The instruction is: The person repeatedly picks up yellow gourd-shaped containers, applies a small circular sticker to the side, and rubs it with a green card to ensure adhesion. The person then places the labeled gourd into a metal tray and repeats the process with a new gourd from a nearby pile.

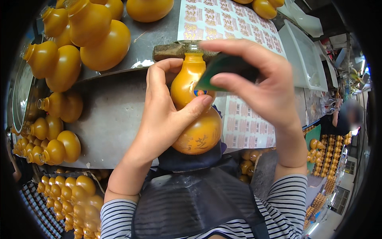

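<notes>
A yellow-orange gourd-shaped bottle [207, 125] with a clear glass neck lies in front of me, its neck pointing away. My left hand [159, 107] is closed round its left side, with the thumb across the waist. Gold-brown lettering shows on the lower bulb, and a small colourful decal [199, 92] on the upper one. My right hand [264, 75] pinches a dark green, flat scraper-like piece [229, 71], whose edge meets the upper bulb beside the decal. Beneath the bottle is a dark pad [191, 160]. A worn brown block [167, 51] sits under the neck.
Several similar gourd bottles [105, 44] stand on the left, with more [67, 189] below. Decal sheets [248, 123] lie at right and a larger sheet [230, 20] at the back. A translucent plastic tray [302, 55] is at far right. Another person [348, 115] is beyond it.
</notes>
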`<state>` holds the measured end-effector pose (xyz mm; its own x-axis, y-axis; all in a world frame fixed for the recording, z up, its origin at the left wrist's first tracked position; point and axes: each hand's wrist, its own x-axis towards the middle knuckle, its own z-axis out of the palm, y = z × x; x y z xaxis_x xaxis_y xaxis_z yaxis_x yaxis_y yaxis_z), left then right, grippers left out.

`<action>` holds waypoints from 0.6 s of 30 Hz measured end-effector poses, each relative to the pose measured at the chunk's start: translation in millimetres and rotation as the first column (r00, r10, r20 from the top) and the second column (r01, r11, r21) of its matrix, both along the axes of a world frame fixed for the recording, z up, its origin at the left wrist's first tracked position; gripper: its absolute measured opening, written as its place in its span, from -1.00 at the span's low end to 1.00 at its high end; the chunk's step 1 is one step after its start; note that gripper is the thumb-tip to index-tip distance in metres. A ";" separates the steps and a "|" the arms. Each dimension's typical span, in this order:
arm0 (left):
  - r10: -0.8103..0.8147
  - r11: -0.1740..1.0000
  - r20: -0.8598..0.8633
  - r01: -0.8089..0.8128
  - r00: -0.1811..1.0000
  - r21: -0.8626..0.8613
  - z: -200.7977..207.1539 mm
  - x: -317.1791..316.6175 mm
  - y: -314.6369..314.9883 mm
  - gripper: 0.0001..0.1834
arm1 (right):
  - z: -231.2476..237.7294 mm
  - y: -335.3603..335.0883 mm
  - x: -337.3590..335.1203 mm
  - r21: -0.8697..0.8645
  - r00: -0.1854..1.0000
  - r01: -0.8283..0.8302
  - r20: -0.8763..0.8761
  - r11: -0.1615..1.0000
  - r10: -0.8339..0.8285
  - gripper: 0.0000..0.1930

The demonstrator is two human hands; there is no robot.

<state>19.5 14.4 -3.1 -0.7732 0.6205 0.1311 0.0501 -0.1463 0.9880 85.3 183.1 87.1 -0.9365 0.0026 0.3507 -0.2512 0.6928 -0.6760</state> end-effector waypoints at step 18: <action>-0.018 1.000 0.009 0.018 1.000 -0.017 1.7 1.7 1.8 -0.24 | -19.4 -8.4 -24.2 0.233 0.963 0.045 -0.267 0.971 0.019 -0.64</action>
